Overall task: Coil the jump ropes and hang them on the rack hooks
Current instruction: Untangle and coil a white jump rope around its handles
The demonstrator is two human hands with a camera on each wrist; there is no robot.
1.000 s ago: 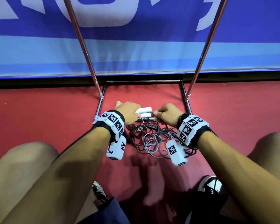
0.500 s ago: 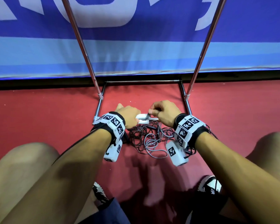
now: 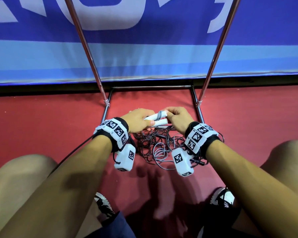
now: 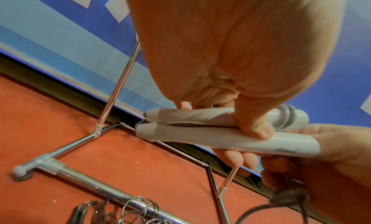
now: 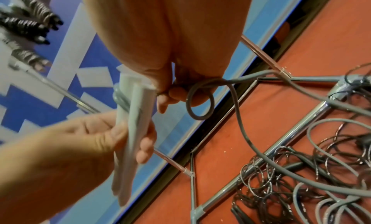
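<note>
Left hand [image 3: 137,119] grips white handles [image 3: 155,118]; right hand [image 3: 176,118] pinches cord [image 5: 202,99].

**Red floor under the rack**

The red floor [image 3: 41,127] carries the chrome rack base [image 3: 151,87], whose rectangular tube frame rests directly on it in front of the blue banner wall. A tangled heap of grey and dark jump ropes [image 3: 155,148] lies on the floor, draped over the frame's front bar. Two black-and-white shoes [image 3: 103,205] stand nearer the camera.
</note>
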